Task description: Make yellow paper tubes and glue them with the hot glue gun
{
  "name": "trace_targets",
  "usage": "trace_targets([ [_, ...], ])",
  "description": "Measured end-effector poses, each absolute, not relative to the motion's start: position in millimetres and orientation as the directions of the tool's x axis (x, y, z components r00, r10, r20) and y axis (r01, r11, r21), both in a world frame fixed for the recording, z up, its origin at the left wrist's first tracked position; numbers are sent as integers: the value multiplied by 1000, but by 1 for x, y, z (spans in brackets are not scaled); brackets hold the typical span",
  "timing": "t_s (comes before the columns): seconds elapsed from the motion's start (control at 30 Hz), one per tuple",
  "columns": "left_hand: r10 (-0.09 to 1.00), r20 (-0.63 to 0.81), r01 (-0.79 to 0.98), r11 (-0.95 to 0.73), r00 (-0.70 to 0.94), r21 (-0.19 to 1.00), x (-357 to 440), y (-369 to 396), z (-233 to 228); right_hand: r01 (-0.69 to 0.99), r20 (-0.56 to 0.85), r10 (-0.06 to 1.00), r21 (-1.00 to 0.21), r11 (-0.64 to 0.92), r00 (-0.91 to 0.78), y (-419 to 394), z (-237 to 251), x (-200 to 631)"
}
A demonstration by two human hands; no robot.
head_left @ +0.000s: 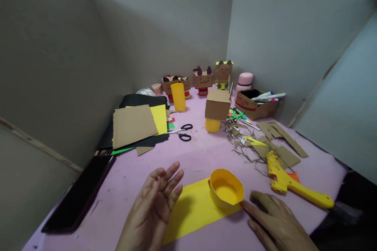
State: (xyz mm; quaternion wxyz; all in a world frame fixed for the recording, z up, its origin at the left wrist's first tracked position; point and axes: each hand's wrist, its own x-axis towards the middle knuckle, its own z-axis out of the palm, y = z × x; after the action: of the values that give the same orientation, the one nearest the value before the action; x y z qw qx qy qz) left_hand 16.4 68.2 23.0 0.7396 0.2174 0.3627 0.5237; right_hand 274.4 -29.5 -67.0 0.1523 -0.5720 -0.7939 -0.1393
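While both hands lie low over the pink tabletop (206, 153), nothing is gripped by either. The left hand (153, 204) is held open, palm turned partly up, fingers spread and slightly curled; its fingertips rest at or just over the left end of a yellow paper sheet (191, 211), though actual contact cannot be told. The right hand (273, 219) is laid flat, palm down, fingers extended; its forefinger tip is set against the lower right edge of a yellow paper cup (226, 188), touching or all but touching it. The cup, rolled from yellow paper and open at the top, stands on the right part of the sheet, between the two hands.

Just right of the cup, a yellow glue gun (290, 180) is seen lying on the tabletop, beside cardboard scraps (277, 141). Farther back, black-handled scissors (184, 132) are placed near a stack of brown, yellow and black sheets (135, 125). A cardboard box set on a yellow cup (217, 106) stands mid-table, a tall yellow tube (178, 96) left of it. Small cardboard figures (203, 80) are lined along the back wall, and a carton holding markers (255, 104) is found at the right. A dark tablet (79, 192) lies at the left edge.
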Motion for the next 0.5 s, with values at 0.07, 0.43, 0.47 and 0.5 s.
trace_targets([
  [0.07,957,-253,-603,288,144,744,16,66,30,948,401,865,38,315,-303,-29,-67,274],
  [0.43,982,-52,-530,142,180,836,24,59,59,951,402,866,44,305,-297,-28,-67,273],
  [0.47,983,-45,-545,135,176,827,24,60,60,951,403,865,47,305,-298,-28,-67,273],
  [0.5,986,-35,-562,123,165,818,23,61,61,951,401,866,51,304,-299,-28,-67,273],
])
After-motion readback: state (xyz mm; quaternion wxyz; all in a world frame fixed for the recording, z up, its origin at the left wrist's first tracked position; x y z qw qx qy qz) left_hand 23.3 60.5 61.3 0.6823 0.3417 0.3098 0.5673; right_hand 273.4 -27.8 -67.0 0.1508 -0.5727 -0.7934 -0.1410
